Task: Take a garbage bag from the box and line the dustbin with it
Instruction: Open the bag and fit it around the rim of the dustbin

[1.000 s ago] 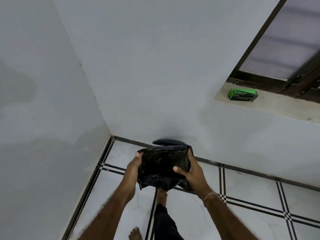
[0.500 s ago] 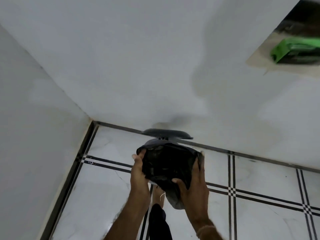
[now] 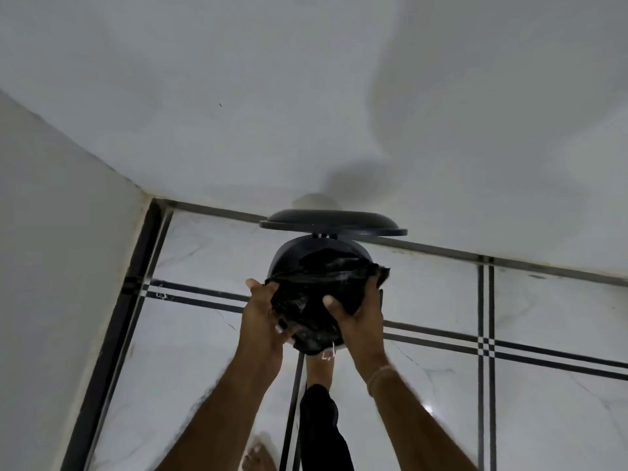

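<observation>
A dark pedal dustbin (image 3: 289,256) stands on the floor by the far wall, its round lid (image 3: 333,223) raised. A crumpled black garbage bag (image 3: 316,294) is spread over the bin's mouth and near side. My left hand (image 3: 263,321) grips the bag's left edge. My right hand (image 3: 356,317) grips its right side, thumb pressed into the plastic. Most of the bin's body is hidden behind the bag and my hands. The box is out of view.
White walls meet in a corner (image 3: 149,198) at the left. The floor (image 3: 543,334) is white marble tile with black lines. One foot (image 3: 319,368) is set just under the bin, and the other foot (image 3: 258,453) is at the bottom.
The view has tilted down and moved closer, so the green box on the sill has left the frame. Both hands have brought the bag down onto the open bin.
</observation>
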Available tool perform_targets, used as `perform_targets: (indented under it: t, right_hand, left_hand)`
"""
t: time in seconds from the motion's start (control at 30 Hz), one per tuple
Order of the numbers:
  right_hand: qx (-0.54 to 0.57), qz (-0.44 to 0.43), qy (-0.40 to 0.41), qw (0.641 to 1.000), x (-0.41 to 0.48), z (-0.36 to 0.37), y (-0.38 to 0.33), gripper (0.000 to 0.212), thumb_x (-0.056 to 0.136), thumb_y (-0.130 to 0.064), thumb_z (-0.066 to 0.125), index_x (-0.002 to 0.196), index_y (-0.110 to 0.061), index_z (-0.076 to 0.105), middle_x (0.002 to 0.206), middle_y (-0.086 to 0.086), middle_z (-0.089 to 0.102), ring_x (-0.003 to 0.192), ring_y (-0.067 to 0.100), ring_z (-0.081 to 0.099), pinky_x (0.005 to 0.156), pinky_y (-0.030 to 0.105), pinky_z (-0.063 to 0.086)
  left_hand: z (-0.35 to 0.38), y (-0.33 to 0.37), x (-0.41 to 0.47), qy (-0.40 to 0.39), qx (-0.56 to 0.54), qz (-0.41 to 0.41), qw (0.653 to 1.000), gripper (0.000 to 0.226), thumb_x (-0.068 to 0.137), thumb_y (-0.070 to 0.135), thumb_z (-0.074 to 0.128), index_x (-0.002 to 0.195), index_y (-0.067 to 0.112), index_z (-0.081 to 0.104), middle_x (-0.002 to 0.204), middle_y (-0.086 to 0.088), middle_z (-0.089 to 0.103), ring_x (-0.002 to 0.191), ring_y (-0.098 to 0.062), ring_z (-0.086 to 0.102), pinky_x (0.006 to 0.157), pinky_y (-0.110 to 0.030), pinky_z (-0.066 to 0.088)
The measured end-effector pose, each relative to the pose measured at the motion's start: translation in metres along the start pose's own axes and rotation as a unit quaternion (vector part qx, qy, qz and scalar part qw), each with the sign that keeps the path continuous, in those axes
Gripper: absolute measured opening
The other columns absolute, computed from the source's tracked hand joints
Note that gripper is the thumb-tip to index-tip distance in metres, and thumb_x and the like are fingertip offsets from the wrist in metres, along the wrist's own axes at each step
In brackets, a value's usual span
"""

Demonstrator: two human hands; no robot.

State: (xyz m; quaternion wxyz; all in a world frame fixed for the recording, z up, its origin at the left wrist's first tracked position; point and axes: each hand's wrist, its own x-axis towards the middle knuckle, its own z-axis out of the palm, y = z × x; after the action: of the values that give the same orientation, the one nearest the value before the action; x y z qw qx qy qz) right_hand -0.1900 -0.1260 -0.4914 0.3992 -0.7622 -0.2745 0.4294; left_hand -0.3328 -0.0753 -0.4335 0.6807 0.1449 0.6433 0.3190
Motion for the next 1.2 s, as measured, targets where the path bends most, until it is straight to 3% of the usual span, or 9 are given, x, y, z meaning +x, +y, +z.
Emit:
perform_targets:
  t: [0.2, 0.3, 0.37, 0.47, 0.6, 0.73, 0.87, 1.03, 1.2]
  right_hand:
    - [0.038, 0.060, 0.023, 0.997, 0.026, -0.006, 0.006, 0.070, 0.083, -0.044, 0.082, 0.144, -0.036, 0.049, 0.128, -0.007, 0.070, 0.120, 0.016, 0.066, 0.103, 0.043, 0.056]
    - [0.030, 0.051, 0.026, 0.998, 0.038, -0.002, 0.009, 0.062, 0.088, -0.047, 0.076, 0.144, -0.036, 0.051, 0.127, -0.007, 0.071, 0.118, 0.015, 0.067, 0.099, 0.033, 0.058]
    - [0.012, 0.047, -0.010, 0.999, 0.054, 0.004, 0.009, 0.060, 0.086, -0.051, 0.075, 0.140, -0.041, 0.053, 0.124, -0.009, 0.072, 0.116, 0.013, 0.068, 0.098, 0.036, 0.058]
    - [0.013, 0.021, -0.001, 1.000, 0.087, 0.010, 0.015, 0.058, 0.090, -0.038, 0.076, 0.143, -0.036, 0.052, 0.124, -0.013, 0.073, 0.114, 0.003, 0.068, 0.095, 0.020, 0.057]
    - [-0.063, 0.069, -0.048, 0.994, 0.094, 0.018, 0.043, 0.054, 0.088, -0.042, 0.075, 0.139, -0.035, 0.059, 0.124, -0.009, 0.071, 0.118, 0.017, 0.065, 0.107, 0.043, 0.052]
    - [-0.111, 0.082, 0.024, 0.990, 0.087, 0.011, 0.074, 0.048, 0.093, -0.029, 0.070, 0.139, -0.023, 0.061, 0.128, 0.001, 0.071, 0.121, 0.025, 0.064, 0.110, 0.046, 0.050]
    - [-0.056, 0.114, -0.032, 0.991, 0.075, 0.009, 0.083, 0.046, 0.095, -0.029, 0.069, 0.139, -0.023, 0.060, 0.126, 0.003, 0.070, 0.119, 0.027, 0.064, 0.109, 0.051, 0.050]
    - [-0.034, 0.046, -0.004, 0.998, 0.082, -0.001, 0.073, 0.053, 0.091, -0.039, 0.068, 0.142, -0.029, 0.058, 0.131, -0.001, 0.071, 0.123, 0.024, 0.065, 0.109, 0.050, 0.052]
    - [-0.196, -0.082, -0.010, 0.977, 0.105, -0.017, 0.069, 0.065, 0.094, -0.020, 0.071, 0.155, -0.021, 0.045, 0.156, -0.011, 0.048, 0.138, 0.018, 0.052, 0.117, 0.022, 0.037]
  left_hand:
    - [0.003, -0.001, 0.033, -0.007, -0.055, -0.061, 0.997, 0.067, 0.101, 0.065, 0.033, 0.119, 0.008, 0.065, 0.120, -0.009, 0.072, 0.117, -0.030, 0.064, 0.101, -0.053, 0.051]
    - [0.011, -0.001, 0.056, 0.004, -0.112, -0.054, 0.992, 0.043, 0.107, 0.044, 0.043, 0.100, 0.010, 0.068, 0.097, -0.005, 0.077, 0.110, -0.028, 0.066, 0.097, -0.043, 0.053]
    - [0.012, -0.002, 0.082, 0.018, -0.136, -0.061, 0.989, 0.031, 0.107, 0.030, 0.047, 0.098, 0.009, 0.069, 0.083, -0.002, 0.079, 0.096, -0.022, 0.069, 0.080, -0.034, 0.059]
    - [0.009, -0.005, 0.120, 0.025, -0.115, -0.035, 0.992, 0.025, 0.105, 0.014, 0.048, 0.109, 0.004, 0.070, 0.098, -0.010, 0.074, 0.093, -0.024, 0.069, 0.079, -0.035, 0.062]
    - [-0.011, -0.031, 0.148, 0.009, 0.046, 0.022, 0.999, 0.031, 0.100, -0.001, 0.052, 0.098, 0.016, 0.077, 0.107, -0.008, 0.075, 0.106, -0.028, 0.068, 0.092, -0.037, 0.058]
    - [-0.032, -0.059, 0.149, -0.024, 0.147, 0.069, 0.986, 0.029, 0.098, -0.002, 0.057, 0.110, 0.017, 0.074, 0.115, -0.007, 0.074, 0.116, -0.027, 0.067, 0.096, -0.033, 0.056]
    - [-0.044, -0.068, 0.144, -0.062, 0.153, 0.096, 0.982, 0.032, 0.101, 0.000, 0.053, 0.126, 0.011, 0.069, 0.124, -0.009, 0.073, 0.120, -0.026, 0.066, 0.099, -0.037, 0.056]
    - [-0.049, -0.058, 0.158, -0.072, 0.144, 0.117, 0.980, 0.031, 0.102, 0.005, 0.056, 0.131, 0.012, 0.068, 0.126, -0.007, 0.072, 0.122, -0.024, 0.066, 0.104, -0.037, 0.054]
    - [-0.053, -0.047, 0.182, -0.103, 0.229, 0.223, 0.942, 0.029, 0.105, 0.016, 0.055, 0.131, 0.011, 0.068, 0.123, -0.005, 0.074, 0.118, -0.019, 0.068, 0.104, -0.041, 0.055]
